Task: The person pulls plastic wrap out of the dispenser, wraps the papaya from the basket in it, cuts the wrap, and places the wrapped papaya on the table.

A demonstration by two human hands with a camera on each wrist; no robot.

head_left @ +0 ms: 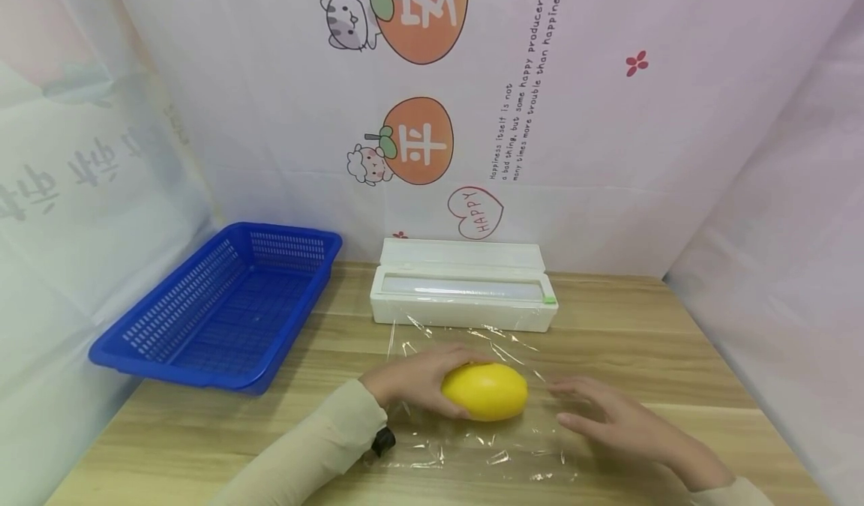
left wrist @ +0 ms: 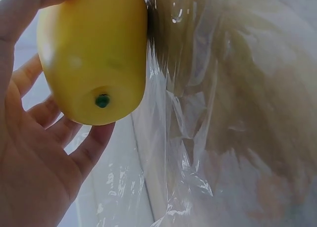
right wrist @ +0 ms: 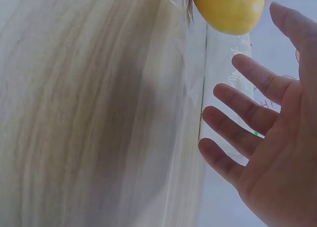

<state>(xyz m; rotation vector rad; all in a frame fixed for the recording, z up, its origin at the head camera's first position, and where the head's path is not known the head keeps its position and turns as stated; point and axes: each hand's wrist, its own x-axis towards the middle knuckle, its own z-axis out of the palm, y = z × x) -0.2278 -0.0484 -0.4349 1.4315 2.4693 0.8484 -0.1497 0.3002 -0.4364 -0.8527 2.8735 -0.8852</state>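
Note:
A smooth yellow oval fruit (head_left: 487, 392) lies over a sheet of clear plastic wrap (head_left: 499, 457) on the table. My left hand (head_left: 428, 377) grips the fruit from its left side, thumb and fingers around it. In the left wrist view, the green stem spot (left wrist: 102, 101) shows at one end of the fruit. My right hand (head_left: 617, 420) hovers to the right of the fruit with nothing in it. Its fingers are spread apart in the right wrist view. Behind the fruit, the wrap leads to a white dispenser box (head_left: 466, 315) with a raised lid and a roll inside.
At the left stands a blue plastic basket (head_left: 297, 333) with slotted walls. White printed cloth (head_left: 587, 131) hangs behind and at both sides of the wooden table (head_left: 675, 371). A small black object (head_left: 383, 441) sits at the left wrist.

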